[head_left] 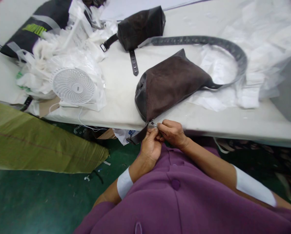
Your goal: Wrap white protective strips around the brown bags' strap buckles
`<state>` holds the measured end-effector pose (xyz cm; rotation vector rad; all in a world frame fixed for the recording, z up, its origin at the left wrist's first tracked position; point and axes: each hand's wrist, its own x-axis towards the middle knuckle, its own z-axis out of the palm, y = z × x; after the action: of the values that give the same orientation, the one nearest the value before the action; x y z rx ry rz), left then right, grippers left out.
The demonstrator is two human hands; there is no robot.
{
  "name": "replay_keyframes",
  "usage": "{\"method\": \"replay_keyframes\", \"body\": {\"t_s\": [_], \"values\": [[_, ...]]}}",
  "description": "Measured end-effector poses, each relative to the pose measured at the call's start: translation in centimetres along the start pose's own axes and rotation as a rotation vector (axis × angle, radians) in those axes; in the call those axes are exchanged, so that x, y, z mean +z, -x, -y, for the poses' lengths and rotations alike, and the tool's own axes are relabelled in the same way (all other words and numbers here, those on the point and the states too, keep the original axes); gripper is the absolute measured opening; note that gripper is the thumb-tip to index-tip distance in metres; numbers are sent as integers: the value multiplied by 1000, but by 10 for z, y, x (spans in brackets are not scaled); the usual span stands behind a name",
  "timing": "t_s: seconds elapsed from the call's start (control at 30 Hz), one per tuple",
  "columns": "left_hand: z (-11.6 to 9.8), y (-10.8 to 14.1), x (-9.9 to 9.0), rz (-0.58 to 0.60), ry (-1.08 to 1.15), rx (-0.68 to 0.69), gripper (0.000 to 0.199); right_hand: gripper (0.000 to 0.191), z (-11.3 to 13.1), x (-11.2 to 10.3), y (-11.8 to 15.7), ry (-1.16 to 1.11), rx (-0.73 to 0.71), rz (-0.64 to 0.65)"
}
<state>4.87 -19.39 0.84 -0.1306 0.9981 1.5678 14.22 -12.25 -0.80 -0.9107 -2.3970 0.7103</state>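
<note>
Head view: bag (177, 81) lies on the near part of the table (121, 113), its near-left end at the edge; strap (223, 45) curves off to the right. Right hand (172, 131): fingers pinched closed on a small metal piece (154, 124) at that end. Left hand (151, 148): fingers bunched just beside; cannot tell whether closed on anything. Step, judged: fine two-handed work on the metal piece. Next move calls for a steady pinch and the bag end kept still.

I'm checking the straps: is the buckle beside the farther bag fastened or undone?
Undone: the buckle and the holed strap end by the farther bag lie apart on the table.
</note>
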Motion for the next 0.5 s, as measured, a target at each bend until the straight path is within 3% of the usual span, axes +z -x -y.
{"method": "replay_keyframes", "body": {"t_s": [0.13, 0.27, 0.37, 0.5], "values": [[4, -5, -3, -75, 36, -51, 25, 28, -7, 3, 2, 32, -143, 29], [1, -3, 1, -109, 33, -8, 24, 28, -11, 4, -2, 57, -205, 37], [-3, 6, 4, -69, -44, 18, 16, 26, -16, 3, -7, 5, -160, 29], [-4, 10, -5, 78, -152, -80, 28, 19, -16, 0, -12, -134, 51, -71]]}}
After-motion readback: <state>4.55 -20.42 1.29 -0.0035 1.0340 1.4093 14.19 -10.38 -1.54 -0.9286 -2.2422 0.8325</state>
